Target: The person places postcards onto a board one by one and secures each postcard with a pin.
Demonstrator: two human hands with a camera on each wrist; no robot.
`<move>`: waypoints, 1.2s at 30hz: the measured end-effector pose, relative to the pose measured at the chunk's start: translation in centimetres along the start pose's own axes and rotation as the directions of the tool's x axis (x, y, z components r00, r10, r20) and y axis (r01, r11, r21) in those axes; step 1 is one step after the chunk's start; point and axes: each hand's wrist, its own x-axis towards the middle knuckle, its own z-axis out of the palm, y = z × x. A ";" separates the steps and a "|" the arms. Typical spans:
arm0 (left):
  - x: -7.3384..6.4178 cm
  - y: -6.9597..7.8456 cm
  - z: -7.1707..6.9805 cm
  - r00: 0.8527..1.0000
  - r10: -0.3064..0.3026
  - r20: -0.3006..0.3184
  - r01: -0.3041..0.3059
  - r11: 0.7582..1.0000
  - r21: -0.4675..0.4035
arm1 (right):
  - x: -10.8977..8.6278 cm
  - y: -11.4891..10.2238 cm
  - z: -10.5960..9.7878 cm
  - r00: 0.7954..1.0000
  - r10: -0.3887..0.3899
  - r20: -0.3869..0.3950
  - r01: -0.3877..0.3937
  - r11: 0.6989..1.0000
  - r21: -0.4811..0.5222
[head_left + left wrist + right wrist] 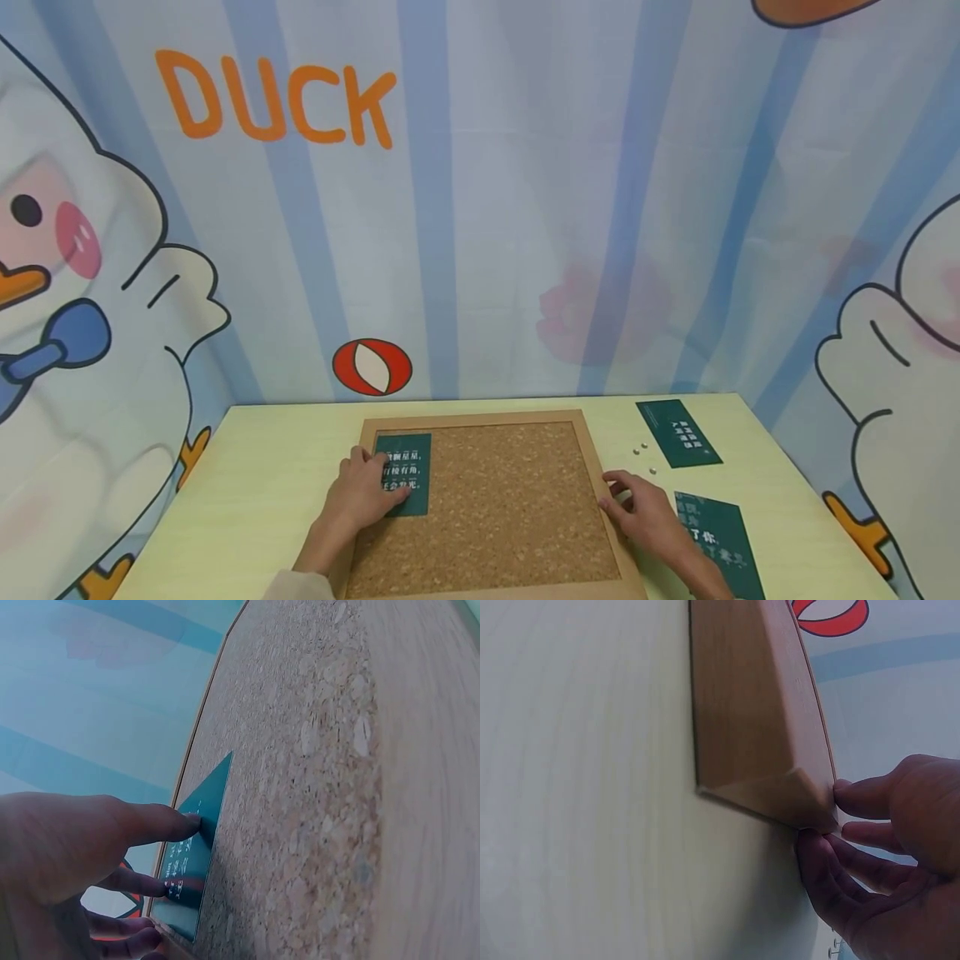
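A cork board (517,500) in a light wooden frame lies on the table in front of me. Over its upper left part is a dark green card (420,475) with white writing. My left hand (360,490) presses this card against the cork; in the left wrist view the thumb and fingers (184,821) touch its face. At the board's right side my right hand (643,510) holds the wooden frame (772,735) near a corner, with the thumb on the edge and the other fingers curled beside it.
To the board's right lie two more dark green cards, an upper card (679,433) and a lower card (723,542) partly behind my right forearm. Tiny silver pins (653,471) are scattered near the upper card. Behind the pale table (225,500) hangs a striped duck curtain (510,208).
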 end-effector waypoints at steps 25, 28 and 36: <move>-0.2 -0.7 -0.1 0.994 -0.105 0.033 0.107 0.992 -0.061 | 0.0 0.1 0.1 1.000 -0.010 -0.008 0.010 1.000 0.017; -0.1 -0.7 -0.2 0.992 -0.116 0.050 0.119 0.990 -0.078 | 0.1 0.1 0.0 1.000 -0.014 -0.006 0.015 1.000 0.021; -0.2 -0.8 -0.3 0.992 -0.115 0.059 0.120 0.989 -0.091 | 0.0 0.6 -1.1 0.995 -0.080 -0.060 0.080 0.997 -0.004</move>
